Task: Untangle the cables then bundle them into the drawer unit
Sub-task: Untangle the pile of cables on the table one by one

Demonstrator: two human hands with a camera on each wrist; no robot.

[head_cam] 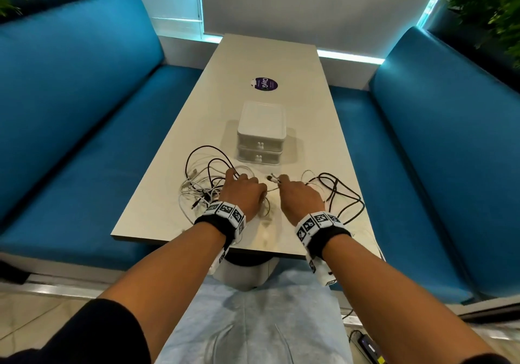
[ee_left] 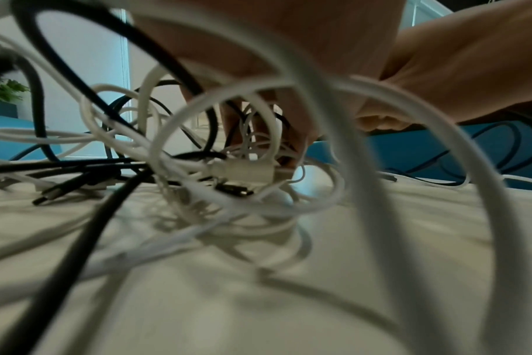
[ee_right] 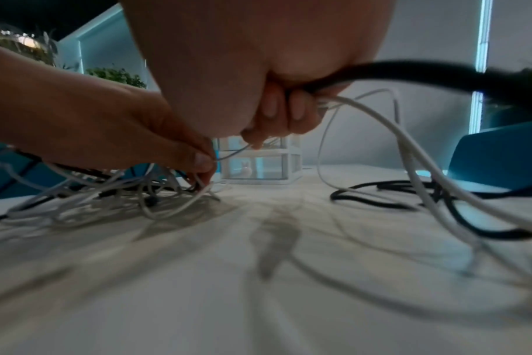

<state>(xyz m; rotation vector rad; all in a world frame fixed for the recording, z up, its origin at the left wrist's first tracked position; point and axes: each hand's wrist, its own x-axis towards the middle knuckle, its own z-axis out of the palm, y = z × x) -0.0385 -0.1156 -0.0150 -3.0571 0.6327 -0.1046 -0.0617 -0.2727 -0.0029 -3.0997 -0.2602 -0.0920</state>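
Black and apparently white cables [head_cam: 205, 179]

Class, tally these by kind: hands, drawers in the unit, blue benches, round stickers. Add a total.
Hands: 2
Drawers: 2
Blue benches: 2
Round sticker: 1
Total: 7
Cables: too tangled to count

tangled cables [ee_left: 198, 168], left hand [ee_left: 289, 72] above, table [ee_left: 258, 300]

One drawer unit [head_cam: 261, 133] mid-table, two drawers stacked in it. Two hands: left hand [head_cam: 242, 192], right hand [head_cam: 299, 195]. Black and white cables [head_cam: 202, 183] too tangled to count. One round sticker [head_cam: 263, 83].
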